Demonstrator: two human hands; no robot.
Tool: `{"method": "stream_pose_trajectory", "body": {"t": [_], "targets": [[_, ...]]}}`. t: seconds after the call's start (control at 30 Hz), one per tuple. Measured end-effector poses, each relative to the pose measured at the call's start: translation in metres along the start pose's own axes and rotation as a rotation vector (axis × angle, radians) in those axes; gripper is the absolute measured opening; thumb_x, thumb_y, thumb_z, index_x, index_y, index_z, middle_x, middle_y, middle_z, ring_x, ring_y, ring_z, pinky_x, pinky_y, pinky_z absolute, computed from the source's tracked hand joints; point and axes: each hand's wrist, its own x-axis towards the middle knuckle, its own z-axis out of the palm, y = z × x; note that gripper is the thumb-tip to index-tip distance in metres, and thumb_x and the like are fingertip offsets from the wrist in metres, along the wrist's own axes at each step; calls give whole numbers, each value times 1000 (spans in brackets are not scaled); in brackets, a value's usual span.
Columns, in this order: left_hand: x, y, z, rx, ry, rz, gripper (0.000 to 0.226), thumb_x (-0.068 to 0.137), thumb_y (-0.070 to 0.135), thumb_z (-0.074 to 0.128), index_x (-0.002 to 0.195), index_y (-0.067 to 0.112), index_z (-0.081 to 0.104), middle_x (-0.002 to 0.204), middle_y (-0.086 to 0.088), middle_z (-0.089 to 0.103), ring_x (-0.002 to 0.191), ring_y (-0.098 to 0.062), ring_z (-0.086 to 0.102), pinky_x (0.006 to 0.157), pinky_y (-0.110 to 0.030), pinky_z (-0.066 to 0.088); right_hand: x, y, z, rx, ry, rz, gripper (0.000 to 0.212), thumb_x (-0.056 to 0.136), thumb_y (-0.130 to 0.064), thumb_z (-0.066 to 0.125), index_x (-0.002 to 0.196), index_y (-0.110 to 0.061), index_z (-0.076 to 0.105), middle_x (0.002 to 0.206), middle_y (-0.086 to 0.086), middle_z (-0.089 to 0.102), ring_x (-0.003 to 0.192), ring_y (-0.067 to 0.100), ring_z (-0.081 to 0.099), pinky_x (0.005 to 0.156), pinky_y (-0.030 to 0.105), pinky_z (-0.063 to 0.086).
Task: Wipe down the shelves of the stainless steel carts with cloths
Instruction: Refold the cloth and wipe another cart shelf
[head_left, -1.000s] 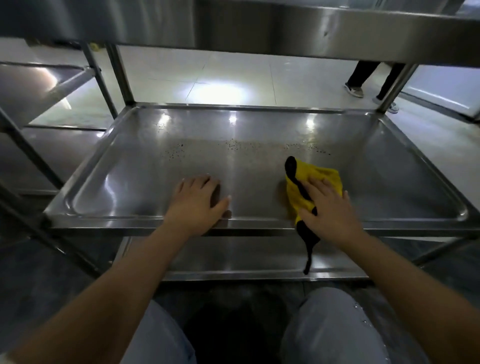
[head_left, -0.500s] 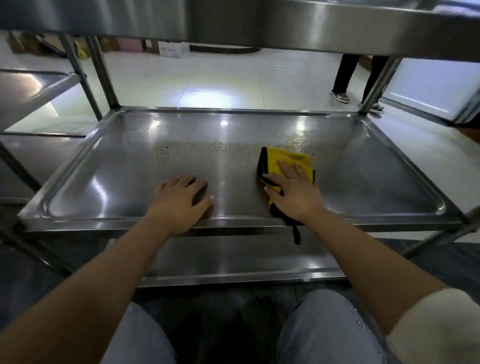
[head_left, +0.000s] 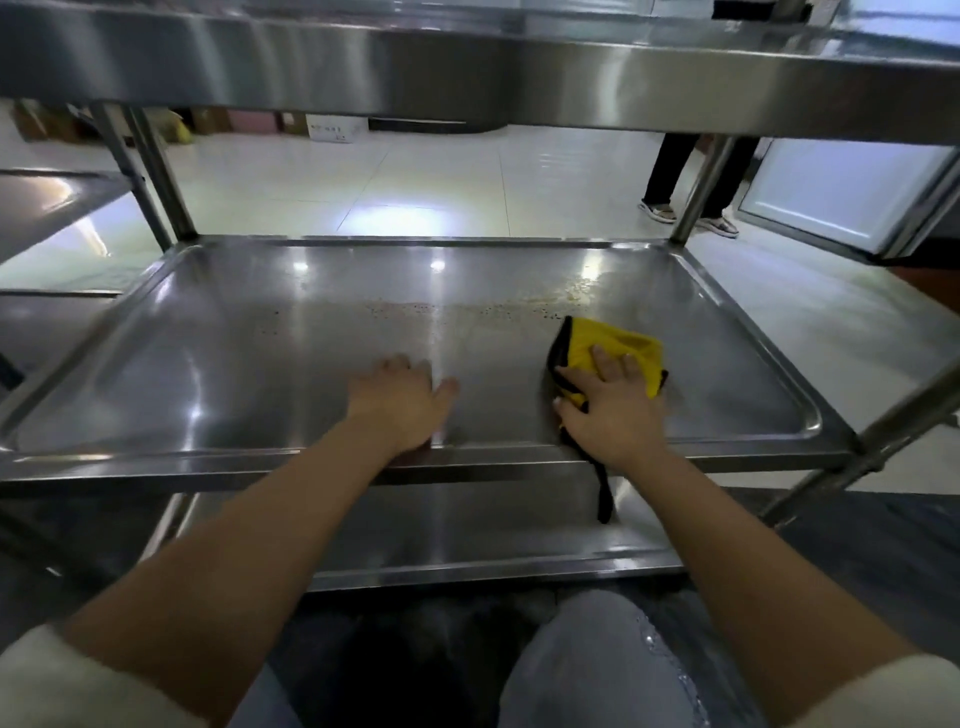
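We see the cart (head_left: 691, 197) filling most of the frame, its top shelf (head_left: 467, 67) running as a steel band across the upper edge and hanging over our view of the floor (head_left: 415, 176) beyond. The middle shelf (head_left: 260, 364) spreads across the centre, with a line of dark specks (head_left: 405, 310) along its far half and a dull smear toward the upper right. Below it, in the lower centre, the bottom shelf (head_left: 415, 530) shows between our arms. A second cart (head_left: 47, 208) stands at the left edge, and a white door (head_left: 831, 192) hangs open at the upper right, beside someone's legs (head_left: 670, 171) partly hidden by the cart post. Our knees (head_left: 597, 670) fill the bottom. The left hand (head_left: 397, 402) rests flat and empty on the near part of the middle shelf, fingers spread. The right hand (head_left: 608, 405) presses with straight fingers on the yellow cloth (head_left: 608, 340), right of centre on that shelf; its black strap (head_left: 602, 488) dangles over the front rim. Boxes (head_left: 332, 127) line the far wall.
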Motion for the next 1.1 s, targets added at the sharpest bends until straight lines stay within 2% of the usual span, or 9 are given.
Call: {"method": "stream_pose_trajectory", "body": {"t": [0.1,0.2,0.33,0.43,0.53,0.63,0.77,0.97,1.1], "targets": [[11,32,13,60,8,6,64,96,61,18,131,16,47,139,-9,45,126,-31,41,101,-52,38,-3,8,-3,50,-51,-166,46,91,-45,45,136,-53,36,159,-10,14,146,23,5,110,58,23],[15,31,27,17,91,4,63,93,63,23,133,19,46,143,-5,42,133,-29,34,109,-54,26,0,39,-14,118,-88,-294,49,92,-33,48,138,-47,38,158,-8,18,147,21,8,113,50,24],[16,25,34,-54,126,22,64,92,63,28,136,19,44,146,-6,40,137,-28,29,112,-55,16,17,89,-26,192,-7,-170,51,92,-21,53,140,-36,43,157,2,23,145,25,15,117,43,19],[18,25,36,-47,153,28,65,90,64,28,136,21,44,146,-4,40,137,-28,29,112,-57,15,38,120,-31,164,-2,-86,53,93,-17,51,142,-33,40,157,5,21,144,26,17,115,42,20],[19,26,38,-62,160,21,65,90,64,29,138,22,42,149,-4,38,139,-28,27,113,-58,14,67,141,-34,104,27,47,52,93,-20,47,143,-33,37,155,6,23,142,27,19,113,51,22],[19,27,42,-65,176,10,66,90,65,25,138,23,42,150,-3,37,140,-28,26,114,-57,12,103,148,-34,58,45,85,52,94,-20,44,145,-25,36,145,16,35,133,37,31,107,60,26],[19,27,41,-77,208,-1,74,82,69,19,134,24,45,145,-2,43,137,-27,31,113,-56,14,146,109,-25,137,-6,95,51,97,-23,38,148,-26,29,150,13,32,137,37,25,112,54,19],[22,24,42,-121,204,-23,76,80,70,24,137,26,46,151,-1,39,142,-26,27,114,-57,13,148,-9,7,141,-126,-220,49,96,-29,38,144,-35,34,158,0,21,144,27,14,115,54,13],[21,22,40,-126,193,-31,66,88,65,34,138,25,46,151,-2,39,142,-26,28,114,-54,14,110,-20,6,208,-182,-369,48,96,-27,41,142,-38,36,158,-3,20,146,23,9,117,52,9]]}}
